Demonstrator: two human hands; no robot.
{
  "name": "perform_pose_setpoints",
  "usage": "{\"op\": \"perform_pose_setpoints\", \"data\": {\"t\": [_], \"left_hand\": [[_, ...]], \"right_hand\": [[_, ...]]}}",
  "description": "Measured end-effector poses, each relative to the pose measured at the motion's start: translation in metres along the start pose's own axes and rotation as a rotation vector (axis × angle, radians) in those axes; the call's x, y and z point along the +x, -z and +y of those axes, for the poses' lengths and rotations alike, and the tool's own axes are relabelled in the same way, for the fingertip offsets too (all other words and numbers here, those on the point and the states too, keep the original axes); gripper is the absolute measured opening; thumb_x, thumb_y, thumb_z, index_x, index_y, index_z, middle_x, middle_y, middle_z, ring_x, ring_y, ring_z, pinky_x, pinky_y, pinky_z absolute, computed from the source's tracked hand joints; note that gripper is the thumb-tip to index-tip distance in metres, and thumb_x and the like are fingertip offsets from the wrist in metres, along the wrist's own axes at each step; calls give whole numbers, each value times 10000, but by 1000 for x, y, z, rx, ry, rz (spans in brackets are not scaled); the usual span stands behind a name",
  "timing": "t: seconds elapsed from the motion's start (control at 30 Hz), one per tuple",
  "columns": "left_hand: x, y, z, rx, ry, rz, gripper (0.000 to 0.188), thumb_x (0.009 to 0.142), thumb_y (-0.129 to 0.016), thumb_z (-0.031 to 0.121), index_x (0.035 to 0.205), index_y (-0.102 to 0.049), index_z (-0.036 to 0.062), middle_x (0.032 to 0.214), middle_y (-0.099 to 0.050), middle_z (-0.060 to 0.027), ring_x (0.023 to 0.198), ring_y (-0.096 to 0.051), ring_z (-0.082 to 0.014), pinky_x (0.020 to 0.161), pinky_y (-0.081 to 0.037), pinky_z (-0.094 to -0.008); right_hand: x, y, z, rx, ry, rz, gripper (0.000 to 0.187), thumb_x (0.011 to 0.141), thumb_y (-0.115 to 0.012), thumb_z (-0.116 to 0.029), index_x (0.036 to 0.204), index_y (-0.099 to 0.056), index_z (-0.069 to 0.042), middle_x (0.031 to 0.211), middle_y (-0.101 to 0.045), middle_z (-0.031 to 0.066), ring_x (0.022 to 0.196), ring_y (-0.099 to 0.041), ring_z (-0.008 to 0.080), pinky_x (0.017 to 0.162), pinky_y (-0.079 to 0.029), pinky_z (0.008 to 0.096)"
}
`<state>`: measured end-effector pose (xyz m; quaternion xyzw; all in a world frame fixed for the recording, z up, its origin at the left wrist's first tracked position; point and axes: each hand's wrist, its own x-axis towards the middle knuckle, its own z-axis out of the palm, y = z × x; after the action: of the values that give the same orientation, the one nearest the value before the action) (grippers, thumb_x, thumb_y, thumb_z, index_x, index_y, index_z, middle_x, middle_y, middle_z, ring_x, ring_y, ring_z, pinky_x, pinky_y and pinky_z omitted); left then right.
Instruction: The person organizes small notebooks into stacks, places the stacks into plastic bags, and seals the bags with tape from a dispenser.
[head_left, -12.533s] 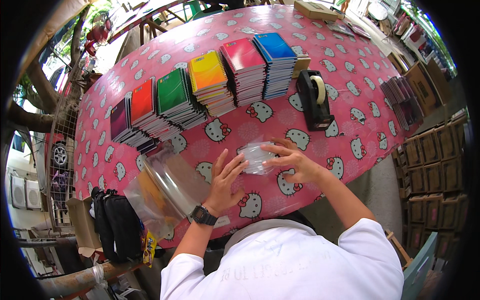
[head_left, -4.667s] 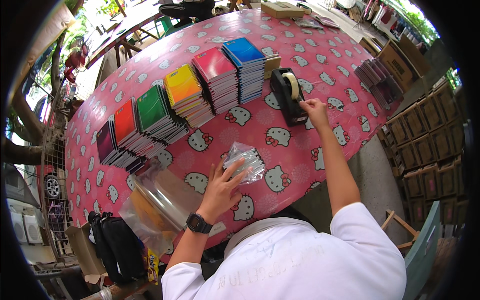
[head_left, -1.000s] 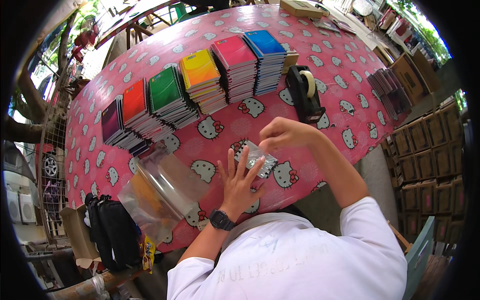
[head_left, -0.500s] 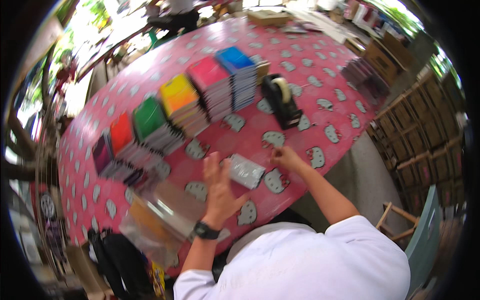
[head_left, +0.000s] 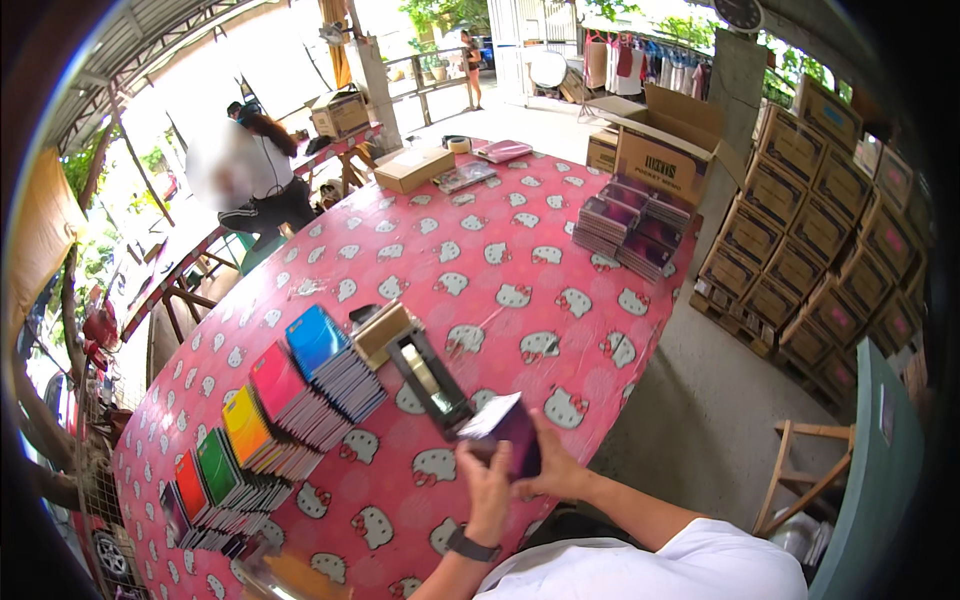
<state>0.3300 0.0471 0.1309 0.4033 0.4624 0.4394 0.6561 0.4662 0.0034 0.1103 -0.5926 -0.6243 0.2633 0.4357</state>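
Observation:
A small pack of purple-covered notebooks (head_left: 512,440), with a white upper side, is held upright between both hands above the table's near edge. Fingers of my left hand (head_left: 487,495) press its near left face, and my right hand (head_left: 556,462) grips its right side. Just beyond the pack stands a black tape dispenser (head_left: 428,385) with a roll of tape. To the left runs a row of notebook stacks: blue (head_left: 320,340), pink (head_left: 280,380), yellow (head_left: 246,425), green (head_left: 217,464), red (head_left: 188,483) and dark purple (head_left: 174,512).
A pink patterned cloth (head_left: 500,300) covers the table. Purple packs (head_left: 630,225) stand at its far right, near an open carton (head_left: 665,150). Stacked cartons (head_left: 790,220) rise on the right. A flat box (head_left: 414,168) lies at the far edge; another person (head_left: 262,170) sits beyond.
My view has swung up and right. My hands, earlier apart around a clear-wrapped pack on the table, now both grip a purple notebook pack near the tape dispenser.

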Motion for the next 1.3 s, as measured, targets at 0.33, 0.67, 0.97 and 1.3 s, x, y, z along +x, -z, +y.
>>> {"op": "perform_pose_setpoints", "data": {"t": [0.33, 0.67, 0.97, 1.3], "left_hand": [[47, -105, -25, 315, 85, -700, 476, 869, -644, 124, 1311, -479, 61, 1330, -476, -83, 1200, -461, -196, 993, -388, -353], [91, -129, -16, 244, 248, -687, 452, 871, -640, 157, 1281, -497, 30, 1249, -541, -86, 1159, -497, -185, 964, -412, -332], [71, -91, -6, 327, -11, -587, 422, 864, -657, 188, 1245, -536, 53, 1202, -575, -59, 1114, -531, -175, 935, -437, -339], [-59, 56, 66, 175, -626, 333, 133, 898, -610, 151, 900, -652, 25, 833, -659, -38, 803, -602, -106, 738, -468, -267]], "right_hand": [[124, 297, 205, -586, -553, 492, 1186, 491, -838, -368, 1458, -201, -114, 1369, -377, 245, 1258, -373, 387, 998, -330, 547], [270, 437, 306, -922, -601, 309, 697, 825, -637, -219, 1432, -308, -315, 1528, -208, 38, 1387, -115, 431, 1092, -282, 515], [304, 338, 230, -932, 290, 782, 489, 737, -613, -77, 1223, -555, -82, 1252, -536, 146, 1142, -494, 343, 916, -416, 472], [118, -112, -94, 533, 273, -811, 143, 882, -590, -114, 985, -644, -31, 912, -661, 65, 826, -627, 137, 710, -497, 262]]}}
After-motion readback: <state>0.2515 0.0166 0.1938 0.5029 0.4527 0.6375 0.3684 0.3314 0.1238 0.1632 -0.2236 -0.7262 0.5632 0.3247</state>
